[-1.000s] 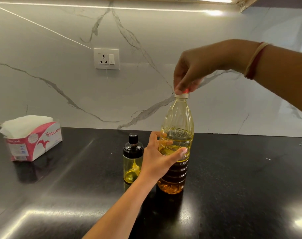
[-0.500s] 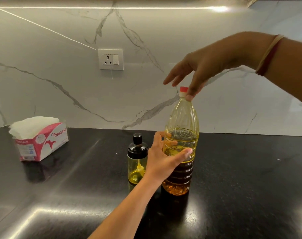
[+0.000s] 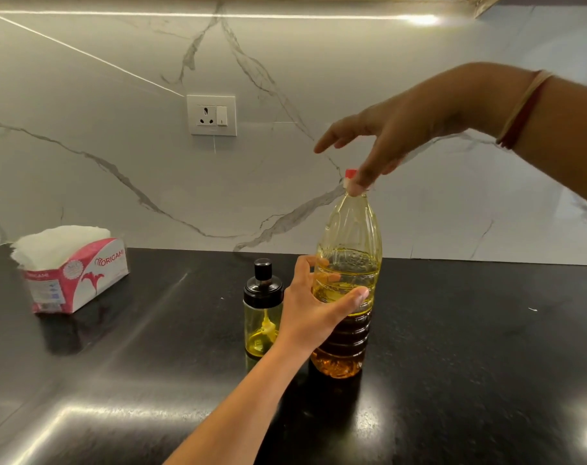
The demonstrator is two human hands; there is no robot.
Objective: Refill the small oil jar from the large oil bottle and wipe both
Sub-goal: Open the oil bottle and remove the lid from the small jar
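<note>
- The large oil bottle [image 3: 347, 280] is standing upright on the black counter [image 3: 486, 364], with the small oil jar [image 3: 262, 310] just beside it.
- Uncapping seems to be under way; next, the red cap [image 3: 351, 173] needs twisting free.
- The left hand [image 3: 314, 310] is gripping the bottle's middle, fingers wrapping round.
- The right hand [image 3: 396, 135] is touching the cap with its thumb, other fingers splaying; whether it is pinching, I cannot tell.

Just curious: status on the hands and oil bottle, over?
Left hand grips large oil bottle. Right hand touches red cap, cap on. Small oil jar beside, lidded.
</note>
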